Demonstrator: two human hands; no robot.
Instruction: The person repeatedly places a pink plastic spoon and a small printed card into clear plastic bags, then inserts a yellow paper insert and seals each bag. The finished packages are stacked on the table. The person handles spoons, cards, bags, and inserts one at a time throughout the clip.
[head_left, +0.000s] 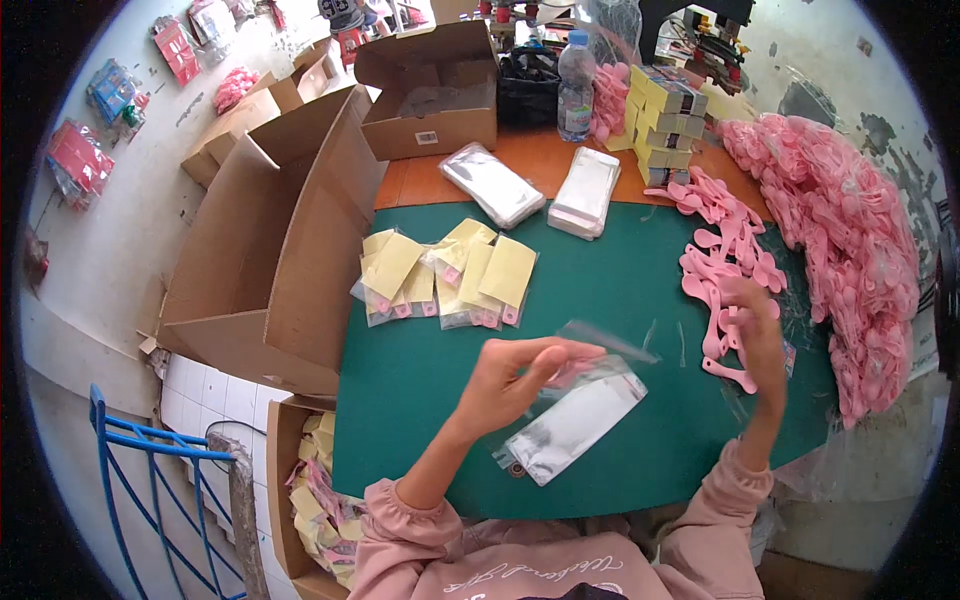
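Fingers of the left hand [510, 378] pinch a clear bag [625, 344] toward the bench's [610, 275] near edge; right hand [758, 325], blurred by unbagged spoons [741, 376], right edge: grip indeterminable. Filled bags [507, 270]: left edge.

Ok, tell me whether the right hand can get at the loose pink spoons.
Likely yes: the right hand appears right by the loose pink spoons, and nothing visible seems to block its way.

The spoons [712, 270] are pink, the cards [508, 270] pale yellow, the tabletop [600, 285] green.
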